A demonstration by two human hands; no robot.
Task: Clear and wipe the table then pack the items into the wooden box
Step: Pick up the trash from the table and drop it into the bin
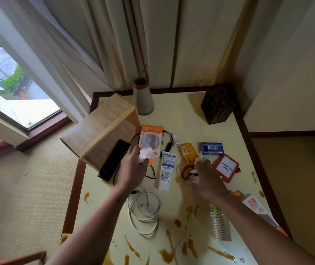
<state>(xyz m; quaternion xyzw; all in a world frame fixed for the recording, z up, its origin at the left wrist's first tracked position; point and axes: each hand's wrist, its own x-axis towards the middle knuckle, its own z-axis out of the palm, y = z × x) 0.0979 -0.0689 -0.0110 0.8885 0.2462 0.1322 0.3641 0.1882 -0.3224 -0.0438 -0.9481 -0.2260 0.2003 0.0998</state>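
My left hand [131,170] grips a crumpled tissue [145,153] over the orange charger pack [151,139], beside the wooden box [99,129] at the table's left edge. My right hand [206,176] holds another crumpled tissue [194,179] over a red band [186,170]. Around them lie a black remote [114,159], a white tube [167,170], a yellow packet [188,153], a blue box [212,148], a red card holder [226,167] and a coiled white cable [144,211]. Brown stains [172,251] mark the cream table [179,115].
A cone-shaped vase [143,98] and a dark box [217,106] stand at the back. A clear plastic cup [220,224] and an orange-white carton [256,207] lie at the right. A black cable [167,138] loops near a small dropper bottle [175,139]. Curtains hang behind.
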